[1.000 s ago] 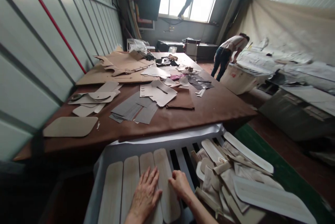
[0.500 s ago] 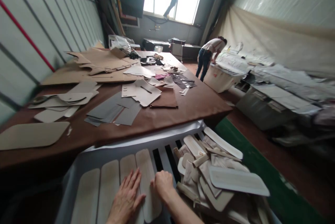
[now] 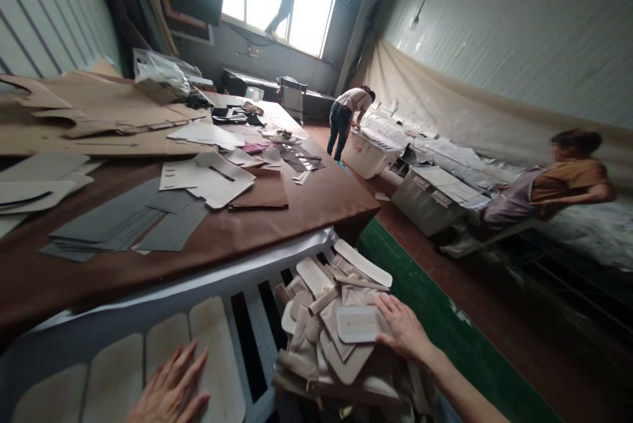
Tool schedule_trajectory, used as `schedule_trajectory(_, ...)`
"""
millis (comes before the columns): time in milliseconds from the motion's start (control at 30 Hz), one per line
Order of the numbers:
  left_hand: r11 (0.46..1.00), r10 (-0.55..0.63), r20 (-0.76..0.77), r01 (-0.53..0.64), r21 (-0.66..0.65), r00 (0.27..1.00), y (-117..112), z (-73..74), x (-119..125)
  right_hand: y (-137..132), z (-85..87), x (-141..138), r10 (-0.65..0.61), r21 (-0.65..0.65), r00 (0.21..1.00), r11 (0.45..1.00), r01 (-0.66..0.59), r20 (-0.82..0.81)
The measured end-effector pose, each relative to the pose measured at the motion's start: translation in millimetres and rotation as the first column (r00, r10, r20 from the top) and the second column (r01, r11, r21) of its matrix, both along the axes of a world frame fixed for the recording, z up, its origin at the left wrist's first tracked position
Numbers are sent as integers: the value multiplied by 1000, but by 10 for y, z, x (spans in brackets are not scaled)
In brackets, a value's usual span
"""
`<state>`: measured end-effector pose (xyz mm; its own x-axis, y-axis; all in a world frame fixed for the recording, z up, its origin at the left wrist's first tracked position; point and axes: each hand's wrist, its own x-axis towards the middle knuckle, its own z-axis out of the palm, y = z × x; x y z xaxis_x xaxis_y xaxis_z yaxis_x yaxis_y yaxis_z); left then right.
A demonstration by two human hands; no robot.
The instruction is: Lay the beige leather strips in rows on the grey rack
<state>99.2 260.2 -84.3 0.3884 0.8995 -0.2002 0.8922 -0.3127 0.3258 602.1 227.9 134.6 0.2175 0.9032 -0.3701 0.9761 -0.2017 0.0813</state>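
My left hand (image 3: 171,391) lies flat with fingers spread on a row of long beige rounded strips (image 3: 215,357) laid side by side on a white slatted rack (image 3: 257,331). My right hand (image 3: 403,331) reaches to the right onto a heap of beige cut pieces (image 3: 326,324). Its fingers rest on the edge of a pale rounded rectangular piece (image 3: 359,324) on top of the heap. Whether it grips that piece is unclear.
A brown table (image 3: 297,205) beyond the rack carries grey sheets (image 3: 128,219), white cut shapes (image 3: 212,179) and cardboard (image 3: 99,113). A green strip of floor (image 3: 430,304) runs to the right. One person (image 3: 349,116) bends over a white bin; another (image 3: 554,186) leans at the right.
The view has swung to the right. My right hand left the strips and moved right onto the heap of cut pieces. My left hand stays flat on the strips.
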Motion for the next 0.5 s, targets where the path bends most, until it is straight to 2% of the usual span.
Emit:
schedule_trajectory(67, 1000, -5, 1, 5, -3, 1000, 9, 45, -1, -23, -92, 176, 1, -57, 999, 998, -4, -49)
schedule_trajectory(100, 1000, -5, 0, 5, -8, 1000, 11, 73, 1, -45, -125, 208, 12, -45, 997, 999, -15, -72)
schedule_trajectory(233, 1000, 18, -8, -18, -21, 1000, -3, 179, 32, -183, -143, 156, 29, 176, 1000, 984, -27, -8)
schedule_trajectory(267, 999, 28, -4, -28, -21, 1000, -11, 192, 45, -232, -135, 129, -28, 239, 1000, 970, 28, -3)
schedule_trajectory(300, 999, 38, 3, -38, -19, 999, -22, 196, 59, -285, -132, 102, -136, 273, 990, 951, 143, -42)
schedule_trajectory(333, 999, 49, 10, -49, -17, 999, -32, 191, 73, -341, -137, 73, -295, 256, 945, 912, 322, -139)
schedule_trajectory(367, 998, 59, 15, -59, -17, 998, -43, 180, 86, -395, -153, 40, -480, 176, 829, 824, 538, -285)
schedule_trajectory(400, 998, 66, 17, -66, -18, 998, -52, 163, 97, -443, -183, 2, -648, 31, 621, 681, 732, -442)
schedule_trajectory(433, 997, 70, 17, -69, -20, 997, -59, 144, 107, -479, -226, -42, -748, -147, 357, 514, 845, -560)
schedule_trajectory(467, 997, 74, 15, -74, -24, 997, -64, 127, 114, -498, -280, -92, -771, -306, 103, 366, 879, -629)
schedule_trajectory(500, 997, 77, 14, -76, -32, 997, -68, 114, 119, -500, -340, -146, -735, -404, -94, 256, 878, -671)
